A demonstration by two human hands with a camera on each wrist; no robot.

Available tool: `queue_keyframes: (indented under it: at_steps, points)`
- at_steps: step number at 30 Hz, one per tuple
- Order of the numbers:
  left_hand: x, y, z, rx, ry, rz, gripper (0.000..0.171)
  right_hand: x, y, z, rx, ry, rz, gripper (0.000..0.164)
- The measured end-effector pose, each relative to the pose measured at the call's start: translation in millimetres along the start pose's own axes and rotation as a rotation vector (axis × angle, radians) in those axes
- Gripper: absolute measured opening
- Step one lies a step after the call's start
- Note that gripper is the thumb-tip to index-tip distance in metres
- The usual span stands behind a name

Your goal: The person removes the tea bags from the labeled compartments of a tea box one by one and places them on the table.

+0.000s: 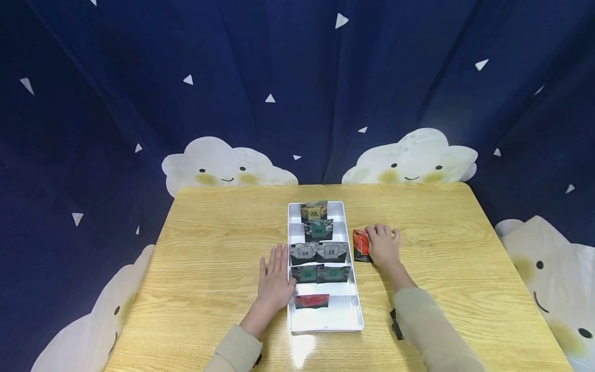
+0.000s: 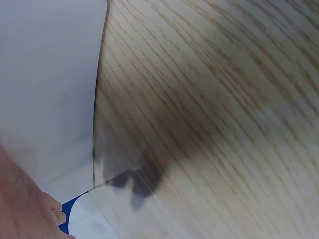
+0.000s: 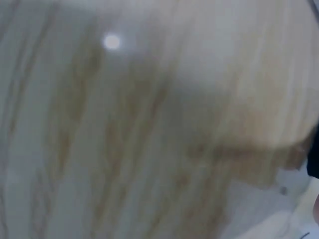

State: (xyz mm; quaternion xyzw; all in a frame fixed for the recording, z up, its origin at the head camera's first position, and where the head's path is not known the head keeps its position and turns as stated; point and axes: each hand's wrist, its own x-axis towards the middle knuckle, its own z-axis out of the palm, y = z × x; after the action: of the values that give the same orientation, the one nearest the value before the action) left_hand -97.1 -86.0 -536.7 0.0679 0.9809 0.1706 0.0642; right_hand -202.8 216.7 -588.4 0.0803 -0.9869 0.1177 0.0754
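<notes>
My left hand [image 1: 275, 281] lies with straight fingers along the left side of a long white tray [image 1: 325, 321], touching it. In the left wrist view, part of that hand [image 2: 22, 204] shows beside the tray's white wall [image 2: 47, 89]. To the right of the tray, my right hand [image 1: 385, 248] grips the right edge of a red-and-black packet [image 1: 360, 245] at the table; the thumb is hidden. Inside the tray stand a red packet [image 1: 311, 301] at the near end, green packets [image 1: 304, 274], grey-white packets [image 1: 305, 252], another green packet [image 1: 318, 230] and a brown-gold packet [image 1: 313, 211].
Thin dividers split the tray into several compartments. The wooden table [image 1: 218, 237] ends at a dark blue curtain [image 1: 297, 77] printed with clouds and triangles. A small black object [image 1: 396, 324] shows beside the right sleeve [image 1: 420, 315].
</notes>
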Motion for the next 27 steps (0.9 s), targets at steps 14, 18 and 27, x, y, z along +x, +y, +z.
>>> queue_keyframes:
  at_steps: [14, 18, 27]
  points:
    - [-0.2, 0.0, -1.1, -0.012, 0.001, 0.0, 0.076, 0, -9, 19, -0.001, 0.013, 0.089, 0.021]
    - [0.5, 0.1, -0.2, -0.015, 0.007, -0.005, 0.076, 1, -9, 20, 0.001, 0.013, 0.101, 0.022]
    - [0.8, -0.2, 0.5, -0.017, -0.003, -0.012, 0.075, 0, -10, 18, 0.018, -0.01, 0.125, 0.026]
